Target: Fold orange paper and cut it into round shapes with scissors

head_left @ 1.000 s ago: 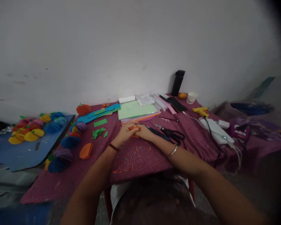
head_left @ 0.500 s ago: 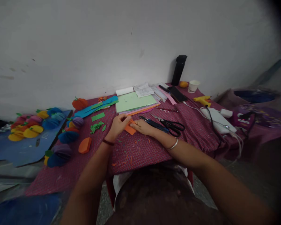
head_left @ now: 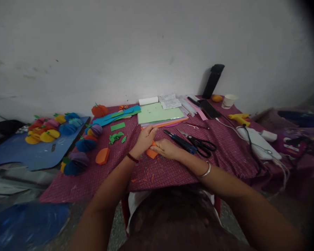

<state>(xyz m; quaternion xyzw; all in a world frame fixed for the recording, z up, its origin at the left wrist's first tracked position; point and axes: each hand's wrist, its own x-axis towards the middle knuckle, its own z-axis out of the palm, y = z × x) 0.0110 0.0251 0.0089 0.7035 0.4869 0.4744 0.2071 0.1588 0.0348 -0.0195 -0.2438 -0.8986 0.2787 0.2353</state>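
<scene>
Both hands meet over the front middle of the table around a small piece of orange paper (head_left: 152, 153). My left hand (head_left: 144, 141) is closed on its far left side, covering much of it. From the right, my right hand (head_left: 167, 148) grips the same paper, thumb on top. Orange paper scraps (head_left: 146, 178) lie on the cloth below. To the left sits a stack of cut orange paper (head_left: 103, 156), with green paper pieces (head_left: 116, 137) and a green strip (head_left: 117, 126) behind it. Right of my hands lie a blue cutter (head_left: 181, 142) and black-handled scissors (head_left: 200, 143).
Coloured paper sheets (head_left: 161, 114) lie at the back. Finished paper pumpkins (head_left: 49, 135) cover the left side. A black bottle (head_left: 213, 82), a phone (head_left: 208, 108), a paper cup (head_left: 229, 101), a yellow glue gun (head_left: 240, 119) and a white power strip (head_left: 259, 143) with cables stand right.
The view has turned a little left, so everything sits further right. My hands have closed more over the orange paper, and less of it shows.
</scene>
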